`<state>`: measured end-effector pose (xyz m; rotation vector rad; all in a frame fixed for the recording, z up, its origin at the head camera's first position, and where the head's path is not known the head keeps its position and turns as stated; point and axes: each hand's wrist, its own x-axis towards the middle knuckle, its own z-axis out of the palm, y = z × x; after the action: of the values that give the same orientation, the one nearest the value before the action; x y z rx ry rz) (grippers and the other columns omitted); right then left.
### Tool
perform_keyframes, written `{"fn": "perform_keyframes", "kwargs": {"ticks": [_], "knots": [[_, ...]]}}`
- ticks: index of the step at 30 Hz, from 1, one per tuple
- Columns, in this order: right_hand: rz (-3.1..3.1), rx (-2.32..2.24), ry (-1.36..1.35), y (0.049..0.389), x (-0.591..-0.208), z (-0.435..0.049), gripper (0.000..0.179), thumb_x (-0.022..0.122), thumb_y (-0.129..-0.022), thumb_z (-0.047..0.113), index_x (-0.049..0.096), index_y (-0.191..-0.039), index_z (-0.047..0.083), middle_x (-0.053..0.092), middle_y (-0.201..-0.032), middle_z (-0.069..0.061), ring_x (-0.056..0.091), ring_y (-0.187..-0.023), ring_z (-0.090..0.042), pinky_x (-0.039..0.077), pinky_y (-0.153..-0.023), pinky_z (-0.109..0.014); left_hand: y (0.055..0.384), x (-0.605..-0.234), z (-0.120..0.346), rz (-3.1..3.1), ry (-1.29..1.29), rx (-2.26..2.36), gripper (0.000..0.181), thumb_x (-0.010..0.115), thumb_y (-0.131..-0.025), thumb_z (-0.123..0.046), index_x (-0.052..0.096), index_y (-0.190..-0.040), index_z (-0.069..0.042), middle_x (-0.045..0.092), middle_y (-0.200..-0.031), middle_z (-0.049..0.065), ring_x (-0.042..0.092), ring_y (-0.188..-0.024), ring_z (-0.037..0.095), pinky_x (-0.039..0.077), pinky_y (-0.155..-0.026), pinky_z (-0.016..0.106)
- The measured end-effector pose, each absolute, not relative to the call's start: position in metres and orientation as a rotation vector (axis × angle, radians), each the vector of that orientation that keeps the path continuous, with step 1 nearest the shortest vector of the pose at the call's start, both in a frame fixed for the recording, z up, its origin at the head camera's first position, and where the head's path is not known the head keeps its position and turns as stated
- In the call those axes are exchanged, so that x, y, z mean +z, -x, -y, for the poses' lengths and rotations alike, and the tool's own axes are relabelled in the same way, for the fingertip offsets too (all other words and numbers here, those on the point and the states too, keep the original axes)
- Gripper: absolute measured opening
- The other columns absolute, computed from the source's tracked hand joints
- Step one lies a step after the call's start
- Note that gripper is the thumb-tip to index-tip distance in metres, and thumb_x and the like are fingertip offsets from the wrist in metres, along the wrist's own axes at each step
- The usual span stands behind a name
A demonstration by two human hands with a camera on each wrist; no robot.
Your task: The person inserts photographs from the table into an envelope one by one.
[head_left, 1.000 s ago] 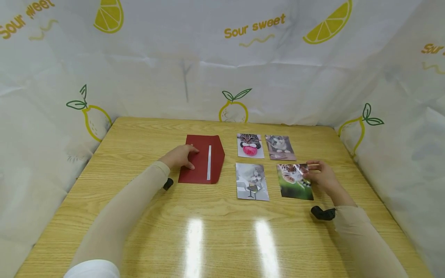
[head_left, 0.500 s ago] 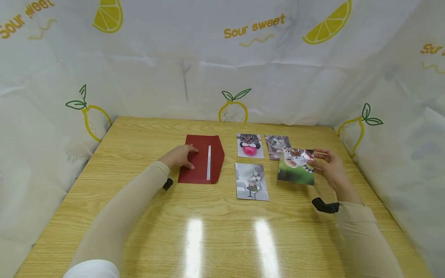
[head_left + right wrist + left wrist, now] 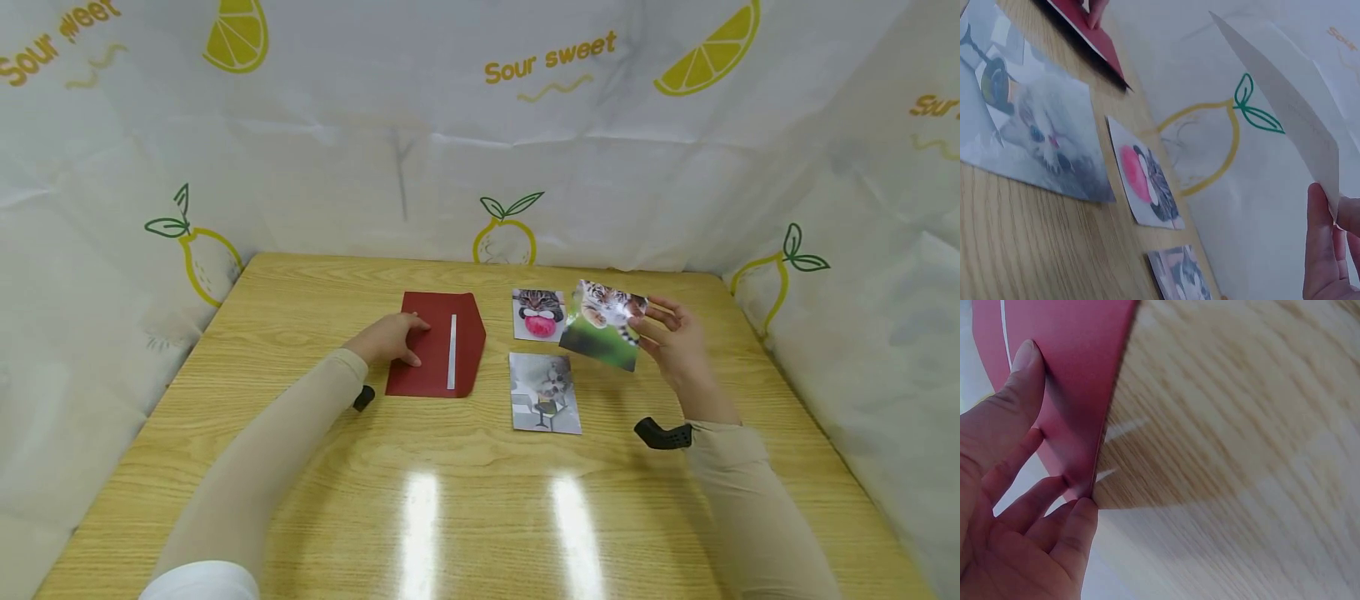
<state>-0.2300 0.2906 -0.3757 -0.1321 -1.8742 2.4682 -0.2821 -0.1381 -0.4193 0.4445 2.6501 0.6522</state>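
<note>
My left hand rests on the left part of a red envelope, which has a pale strip along its flap side. In the left wrist view, the thumb and fingertips of that hand press on the envelope's surface, spread apart. Raised off the table, a glossy tiger photo is pinched at its right edge by my right hand. Its pale back faces the right wrist camera. The tiger photo hides a grey-and-white cat photo from the head view.
A photo of a tabby cat with a pink ball lies right of the envelope. Nearer me lies a photo of a fluffy white kitten. The wooden table meets a white lemon-printed cloth at the back and sides.
My right hand has lifted the tiger photo off the table and moved it left and away from me, over the grey-and-white cat photo. My left hand and the envelope stay put.
</note>
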Motion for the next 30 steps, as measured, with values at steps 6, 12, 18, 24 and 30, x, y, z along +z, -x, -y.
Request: {"fn": "perform_keyframes", "kwargs": {"ticks": [6,12,18,24,30], "knots": [[1.861,2.46,0.159,0.239,-0.375,-0.259,0.042,0.067,-0.086,-0.005,0.052,-0.117,0.019,0.047,-0.107,0.0,0.055,-0.08,-0.007,0.05,-0.057,-0.017,0.284,-0.42,0.138,-2.655,-0.463,0.626,0.065,0.078,-0.082,-0.013,0.05,-0.141,-0.006,0.033,-0.155,0.017,0.027,-0.145,0.034,0.033,-0.115,0.043],[1.945,2.376,0.148,0.249,-0.381,-0.23,0.038,0.066,-0.087,-0.004,0.052,-0.114,0.02,0.048,-0.104,0.0,0.055,-0.08,-0.006,0.052,-0.058,-0.017,0.284,-0.42,0.138,-2.655,-0.461,0.622,0.065,0.078,-0.082,-0.013,0.05,-0.14,-0.005,0.032,-0.155,0.018,0.026,-0.145,0.034,0.032,-0.116,0.043],[2.04,2.341,0.153,0.258,-0.392,-0.203,0.046,0.065,-0.088,-0.005,0.047,-0.127,0.012,0.046,-0.106,0.001,0.057,-0.081,-0.006,0.055,-0.066,-0.017,0.284,-0.42,0.138,-2.661,-0.465,0.613,0.065,0.078,-0.082,-0.014,0.051,-0.14,-0.006,0.033,-0.155,0.017,0.027,-0.145,0.033,0.033,-0.115,0.043],[2.124,2.309,0.114,0.265,-0.405,-0.179,0.056,0.066,-0.086,-0.006,0.042,-0.135,0.004,0.045,-0.105,0.0,0.059,-0.081,-0.006,0.057,-0.071,-0.02,0.287,-0.423,0.138,-2.669,-0.468,0.614,0.065,0.078,-0.082,-0.013,0.05,-0.14,-0.005,0.035,-0.154,0.017,0.026,-0.145,0.034,0.032,-0.116,0.043],[2.207,2.274,0.104,0.269,-0.415,-0.159,0.056,0.065,-0.085,-0.01,0.042,-0.135,0.0,0.046,-0.104,-0.002,0.056,-0.082,-0.006,0.056,-0.067,-0.018,0.287,-0.423,0.139,-2.661,-0.46,0.639,0.067,0.079,-0.08,-0.013,0.051,-0.14,-0.005,0.037,-0.153,0.016,0.027,-0.145,0.033,0.034,-0.115,0.043]]}}
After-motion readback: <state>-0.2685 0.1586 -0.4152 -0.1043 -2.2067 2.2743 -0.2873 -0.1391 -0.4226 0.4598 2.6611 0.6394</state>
